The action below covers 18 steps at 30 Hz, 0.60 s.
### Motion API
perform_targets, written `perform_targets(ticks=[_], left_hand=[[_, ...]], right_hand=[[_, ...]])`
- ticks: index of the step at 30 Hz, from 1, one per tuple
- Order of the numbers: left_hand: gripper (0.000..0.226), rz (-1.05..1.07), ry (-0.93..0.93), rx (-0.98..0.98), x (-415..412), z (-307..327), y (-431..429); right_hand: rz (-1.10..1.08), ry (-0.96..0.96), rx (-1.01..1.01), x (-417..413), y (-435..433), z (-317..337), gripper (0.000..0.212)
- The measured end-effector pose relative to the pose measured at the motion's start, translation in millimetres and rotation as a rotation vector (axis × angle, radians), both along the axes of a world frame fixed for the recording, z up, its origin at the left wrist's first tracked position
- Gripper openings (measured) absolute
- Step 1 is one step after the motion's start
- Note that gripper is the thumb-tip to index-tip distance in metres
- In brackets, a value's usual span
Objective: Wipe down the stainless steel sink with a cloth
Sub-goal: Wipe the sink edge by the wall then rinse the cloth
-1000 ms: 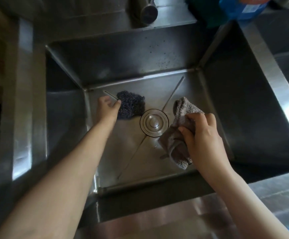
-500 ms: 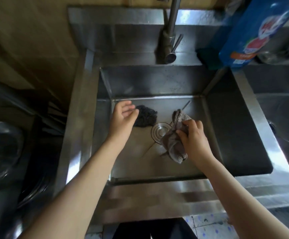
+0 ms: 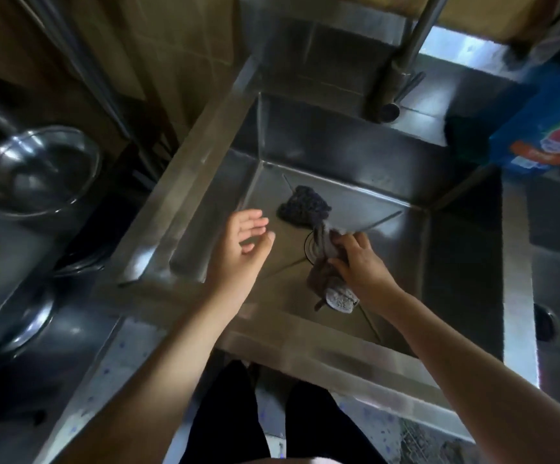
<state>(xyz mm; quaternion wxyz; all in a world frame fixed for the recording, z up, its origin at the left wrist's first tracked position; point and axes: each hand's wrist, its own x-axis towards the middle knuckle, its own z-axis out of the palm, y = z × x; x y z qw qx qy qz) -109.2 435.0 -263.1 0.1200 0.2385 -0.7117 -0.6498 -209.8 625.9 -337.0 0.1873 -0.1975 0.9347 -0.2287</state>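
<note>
Right hand (image 3: 360,266): fingers curled round the bunched grey cloth (image 3: 338,297), held low at the sink floor; the grip is as it was a second ago, but the cloth now overlaps the right part of the drain (image 3: 308,248) instead of lying beside it.
Left hand (image 3: 241,242): empty, fingers loosely spread; a second ago its fingertips touched the dark scourer (image 3: 305,209); now it is drawn back and clearly apart from it.
Scourer: on the floor where it lay, near the back-left corner, just beyond the drain; not lifted out.
Sink (image 3: 338,145): steel basin; whether its floor is wet I cannot tell.
Around it: faucet (image 3: 402,61) over the back rim; blue package (image 3: 546,122) at the back right; metal bowl (image 3: 41,169) off to the left.
Meaning: the left hand seems to have let the scourer be, so it probably stays in the wiping path; the cloth is gripped and placed; wiping looks barely begun, with walls and most of the floor left.
</note>
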Motion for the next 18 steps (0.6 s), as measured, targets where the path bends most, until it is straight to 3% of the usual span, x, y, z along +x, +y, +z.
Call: perform_targets(ticks=[5,9,18], left_hand=[[0.032,0.175,-0.024,-0.09,29,-13,21],[0.029,0.185,-0.025,-0.36,45,-26,36],[0.036,0.012,-0.434,-0.766,47,-46,30]], right_hand=[[0.186,-0.027,-0.031,-1,7,-19,0.036],[0.322,-0.046,-0.019,-9,12,-36,0.036],[0.581,-0.155,0.112,-24,11,-90,0.035]])
